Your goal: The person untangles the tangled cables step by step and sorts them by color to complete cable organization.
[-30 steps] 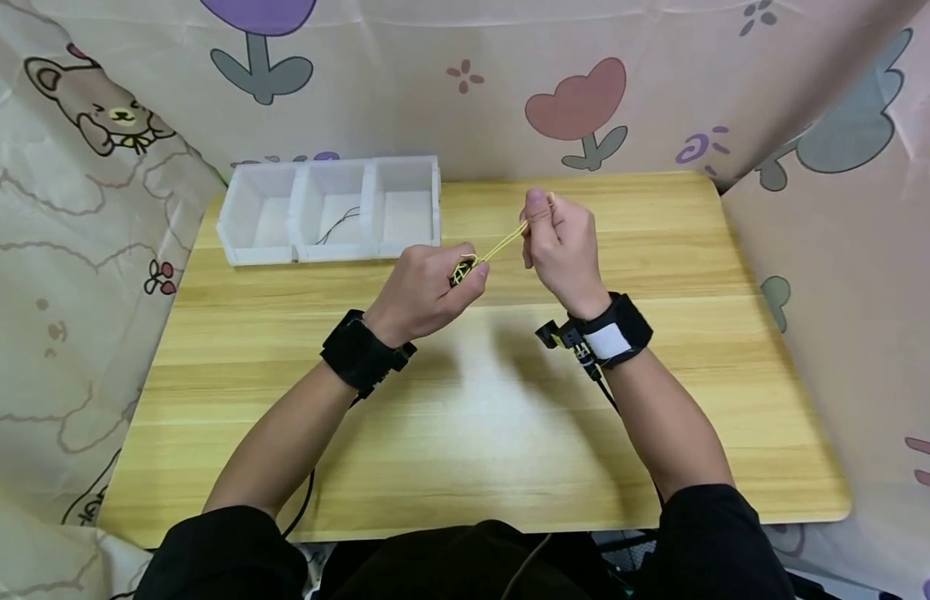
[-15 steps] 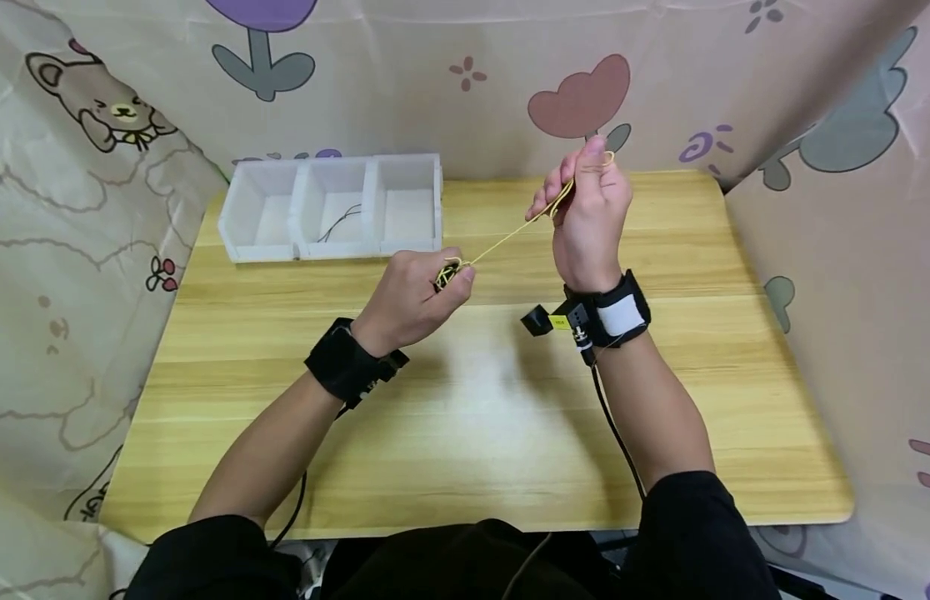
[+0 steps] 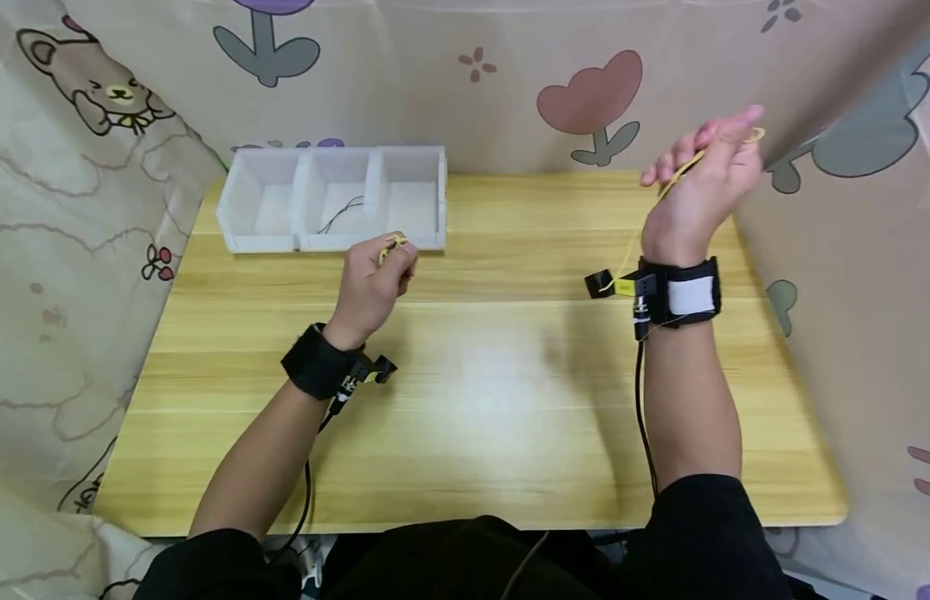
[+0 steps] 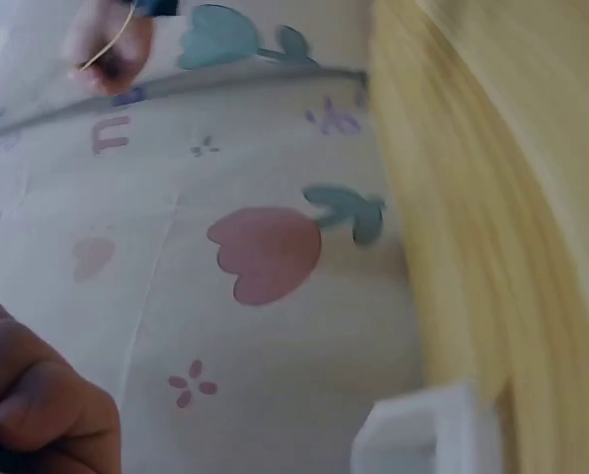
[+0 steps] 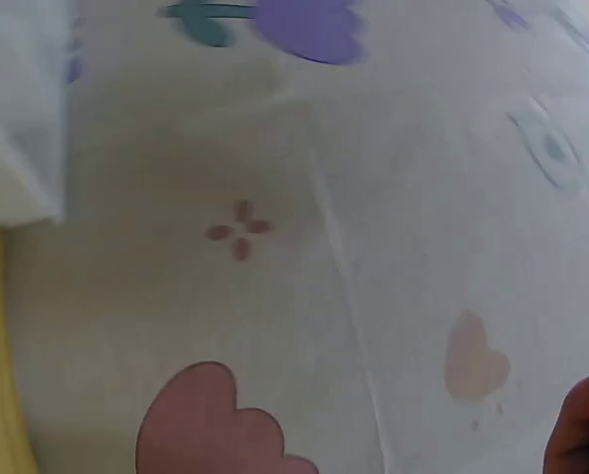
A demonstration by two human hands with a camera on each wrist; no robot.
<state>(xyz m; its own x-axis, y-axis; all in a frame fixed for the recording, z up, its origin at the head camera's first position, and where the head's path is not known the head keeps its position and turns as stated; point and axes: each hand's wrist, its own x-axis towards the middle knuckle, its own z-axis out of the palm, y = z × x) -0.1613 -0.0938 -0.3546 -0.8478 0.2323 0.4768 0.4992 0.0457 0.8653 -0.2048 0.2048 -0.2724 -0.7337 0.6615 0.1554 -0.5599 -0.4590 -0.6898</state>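
Note:
In the head view my left hand is curled in front of the box and grips a small bundle of yellow string, mostly hidden by the fingers. A dark bit of what it holds shows at the corner of the left wrist view. Far to the right, raised over the table's back right corner, my right hand pinches yellow string between thumb and fingers. A loose strand hangs from it past the wrist camera. The left wrist view also catches the right hand with a strand across it.
A white box with three compartments stands at the table's back left; a thin dark wire lies in its middle compartment. Printed curtains enclose the wooden table. Black cables run from both wrist cameras.
My hands have moved well apart: the right one up and to the right, the left one to the left and slightly back. The string stretched between them earlier no longer shows as a taut line.

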